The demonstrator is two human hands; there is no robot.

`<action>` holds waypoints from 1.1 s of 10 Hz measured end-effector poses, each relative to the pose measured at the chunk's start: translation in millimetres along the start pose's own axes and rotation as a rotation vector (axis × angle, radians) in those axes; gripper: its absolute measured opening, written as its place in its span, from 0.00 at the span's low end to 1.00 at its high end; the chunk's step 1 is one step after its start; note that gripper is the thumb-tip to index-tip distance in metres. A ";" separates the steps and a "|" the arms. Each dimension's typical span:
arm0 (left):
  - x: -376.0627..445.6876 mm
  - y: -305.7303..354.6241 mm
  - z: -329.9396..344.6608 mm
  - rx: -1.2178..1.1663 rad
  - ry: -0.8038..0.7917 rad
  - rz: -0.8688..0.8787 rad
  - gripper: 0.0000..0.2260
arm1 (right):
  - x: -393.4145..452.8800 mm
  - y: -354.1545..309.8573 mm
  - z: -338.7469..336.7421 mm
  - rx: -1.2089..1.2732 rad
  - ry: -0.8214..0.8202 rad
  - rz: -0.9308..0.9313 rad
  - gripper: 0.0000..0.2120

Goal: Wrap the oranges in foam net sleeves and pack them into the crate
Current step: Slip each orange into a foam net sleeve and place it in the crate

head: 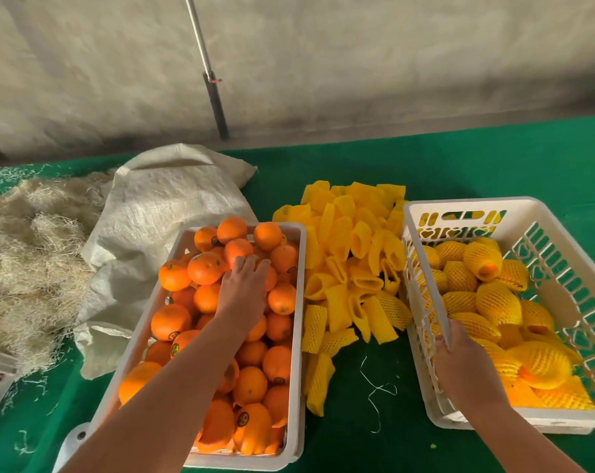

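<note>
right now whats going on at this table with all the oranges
A person is packing oranges. The left hand reaches into the crate of bare oranges, fingers resting on the fruit. The right hand grips the near wall of the packing crate, which already holds many sleeved oranges. A pile of yellow foam net sleeves lies between the two crates on the green table.

Orange stickers [243, 418] too small to read

Grey concrete wall [84, 80], metal pole [209, 73] leaning against it, green-covered table [460, 158], warm sidelight
</note>
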State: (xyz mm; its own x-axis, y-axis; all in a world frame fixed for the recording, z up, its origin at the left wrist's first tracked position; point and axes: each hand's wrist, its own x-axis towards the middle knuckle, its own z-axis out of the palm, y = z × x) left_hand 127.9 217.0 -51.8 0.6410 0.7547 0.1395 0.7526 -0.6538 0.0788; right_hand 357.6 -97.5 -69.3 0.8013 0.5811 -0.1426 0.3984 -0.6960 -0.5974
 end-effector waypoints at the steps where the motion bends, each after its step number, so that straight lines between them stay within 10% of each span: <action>1: -14.2 -1.8 -1.1 -0.081 0.105 -0.018 0.31 | 3.6 0.8 6.5 -0.020 0.019 0.018 0.15; 2: -33.1 9.3 -16.3 -0.525 0.114 -0.179 0.31 | 6.5 2.3 7.2 -0.017 0.023 0.029 0.13; 5: -62.6 72.7 -36.6 -2.524 -0.592 -0.888 0.23 | 6.0 3.2 6.0 -0.016 0.011 0.030 0.12; 8: -66.4 81.1 -21.9 -1.906 -0.411 -0.389 0.32 | 3.6 -1.7 7.5 -0.090 0.146 -0.035 0.32; 11: -79.0 95.3 17.2 -0.925 -0.063 -0.041 0.36 | 20.8 -55.2 32.5 -0.081 0.146 -0.438 0.18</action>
State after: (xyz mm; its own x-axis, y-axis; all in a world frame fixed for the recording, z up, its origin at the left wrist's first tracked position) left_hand 151.6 96.1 -72.3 0.6442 0.7619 0.0673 0.3724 -0.3893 0.8424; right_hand 337.8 -33.3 -64.8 0.6017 0.7663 0.2251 0.7422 -0.4325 -0.5119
